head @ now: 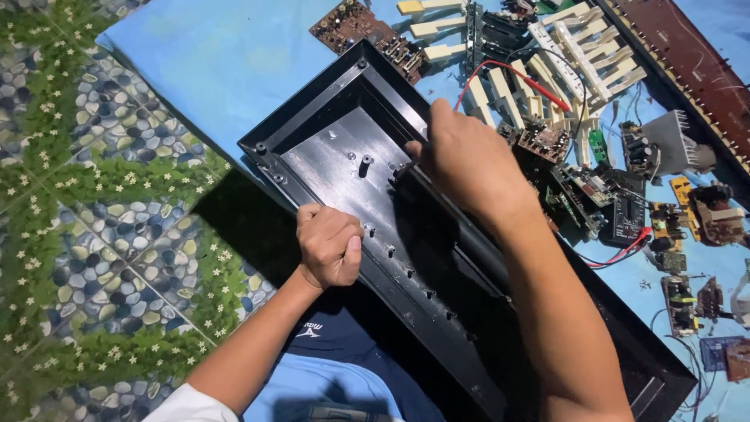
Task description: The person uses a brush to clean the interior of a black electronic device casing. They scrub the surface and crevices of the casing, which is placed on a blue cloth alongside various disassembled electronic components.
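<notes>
Loose cream keys point(582, 55) and circuit boards point(617, 203) crowd right. Left hand point(330, 246) fisted on black casing point(344, 156) rim; right hand point(461, 160) pinches inside (grip contents hidden).

the long casing point(344, 156) under both hands is glossy black, and the left hand point(328, 246) closes on its near rim while the right hand point(461, 160) works on its far inner wall. left of the left hand, the floor point(86, 195) shows a printed pattern of grey-blue pebbles with green grass strips and small white flowers, and the sheet point(211, 55) beyond it is plain light blue. past the right hand lie cream-white keys point(582, 51), a red wire point(516, 78), and circuit boards point(355, 23) in brown, with yellow and green ones further right.
</notes>
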